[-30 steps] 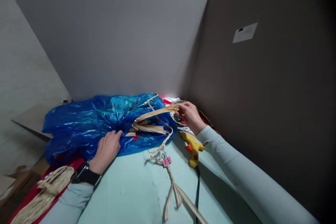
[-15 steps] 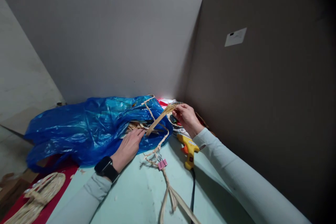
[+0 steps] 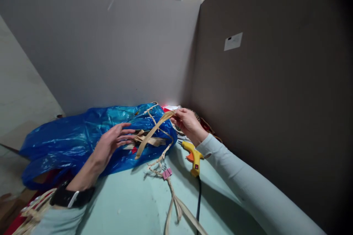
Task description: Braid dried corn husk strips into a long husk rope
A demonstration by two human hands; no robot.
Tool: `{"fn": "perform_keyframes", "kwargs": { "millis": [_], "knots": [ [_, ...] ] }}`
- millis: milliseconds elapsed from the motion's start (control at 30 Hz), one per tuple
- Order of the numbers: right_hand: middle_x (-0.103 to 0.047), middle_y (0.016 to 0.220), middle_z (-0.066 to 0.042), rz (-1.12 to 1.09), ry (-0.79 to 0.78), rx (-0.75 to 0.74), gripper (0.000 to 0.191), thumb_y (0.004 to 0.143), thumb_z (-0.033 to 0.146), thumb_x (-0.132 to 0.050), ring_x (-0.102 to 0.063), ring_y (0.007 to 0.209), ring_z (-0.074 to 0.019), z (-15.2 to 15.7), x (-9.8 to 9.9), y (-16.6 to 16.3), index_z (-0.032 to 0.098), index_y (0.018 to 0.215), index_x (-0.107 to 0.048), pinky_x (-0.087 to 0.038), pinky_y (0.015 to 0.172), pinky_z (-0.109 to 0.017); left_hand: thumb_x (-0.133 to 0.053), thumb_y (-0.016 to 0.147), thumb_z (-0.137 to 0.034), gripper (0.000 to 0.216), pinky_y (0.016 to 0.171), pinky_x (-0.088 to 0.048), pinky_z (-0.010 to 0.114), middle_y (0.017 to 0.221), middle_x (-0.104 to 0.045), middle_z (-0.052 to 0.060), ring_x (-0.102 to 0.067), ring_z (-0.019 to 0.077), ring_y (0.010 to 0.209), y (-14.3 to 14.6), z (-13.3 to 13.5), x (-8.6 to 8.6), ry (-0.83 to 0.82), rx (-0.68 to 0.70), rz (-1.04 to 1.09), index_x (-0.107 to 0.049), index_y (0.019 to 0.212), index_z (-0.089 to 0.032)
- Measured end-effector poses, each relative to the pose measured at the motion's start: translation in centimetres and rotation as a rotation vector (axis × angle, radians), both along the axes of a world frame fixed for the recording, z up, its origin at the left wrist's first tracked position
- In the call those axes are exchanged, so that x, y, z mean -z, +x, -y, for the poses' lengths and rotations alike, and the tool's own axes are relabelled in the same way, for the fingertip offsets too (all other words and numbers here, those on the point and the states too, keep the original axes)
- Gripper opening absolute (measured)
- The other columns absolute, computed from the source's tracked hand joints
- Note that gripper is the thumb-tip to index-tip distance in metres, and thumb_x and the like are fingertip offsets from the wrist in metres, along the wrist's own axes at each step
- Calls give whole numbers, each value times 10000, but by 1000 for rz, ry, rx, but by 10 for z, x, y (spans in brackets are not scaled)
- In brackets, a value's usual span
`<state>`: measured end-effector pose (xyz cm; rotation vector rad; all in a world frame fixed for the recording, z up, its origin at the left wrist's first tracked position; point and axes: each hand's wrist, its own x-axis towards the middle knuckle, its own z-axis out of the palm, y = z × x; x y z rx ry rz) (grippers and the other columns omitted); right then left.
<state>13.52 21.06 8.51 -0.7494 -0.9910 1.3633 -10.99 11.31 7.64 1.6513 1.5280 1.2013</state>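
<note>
My right hand [image 3: 185,120] pinches one end of a flat tan straw strip [image 3: 150,136], whose other end hangs down to the left over the bag's opening. At the mouth of the blue plastic bag [image 3: 82,128], my left hand [image 3: 113,141] has its fingers spread, beside more dried strips [image 3: 154,141] that lie inside. A thin braided cord [image 3: 167,149] runs from the top of the bag down to a pink binder clip [image 3: 167,173] on the table. Below the clip, the braid parts into loose strands [image 3: 176,203].
A yellow glue gun [image 3: 195,158] with a black cable lies right of the clip on the pale green table [image 3: 124,202]. Grey panels [image 3: 132,51] stand behind and to the right. A woven straw piece [image 3: 33,214] is at lower left, partly behind my left wrist.
My left hand has lifted off the strips and shifted left, fingers spreading. The strip in my right hand has come out farther, its lower end now free. The view has shifted slightly.
</note>
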Motion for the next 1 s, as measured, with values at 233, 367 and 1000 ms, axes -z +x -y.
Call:
{"fn": "perform_keyframes", "kwargs": {
  "millis": [233,367,1000],
  "knots": [
    [-622,703,4,-116,-49,-136,251,789,30,-588,-675,695,-102,44,-27,-17,179,645,-447,-570,776,-241,-692,722,-333,343,752,-499,384,903,-752,44,-669,251,797,69,29,-5,76,-40,-171,-691,1047,-222],
    [-662,803,-18,-148,-4,-221,152,795,95,-600,-693,781,-119,75,-42,-12,174,709,-501,-551,869,-271,-647,760,-315,165,717,-470,339,844,-739,20,-636,219,741,72,33,-5,101,-7,-131,-716,873,-216],
    [-564,742,9,159,175,-437,191,812,309,-694,-484,624,-91,123,11,18,132,850,-633,-404,613,-241,-723,793,-267,274,753,-531,261,1009,-766,63,-701,214,917,90,64,-28,-174,238,631,-667,1045,-176]
  ]
}}
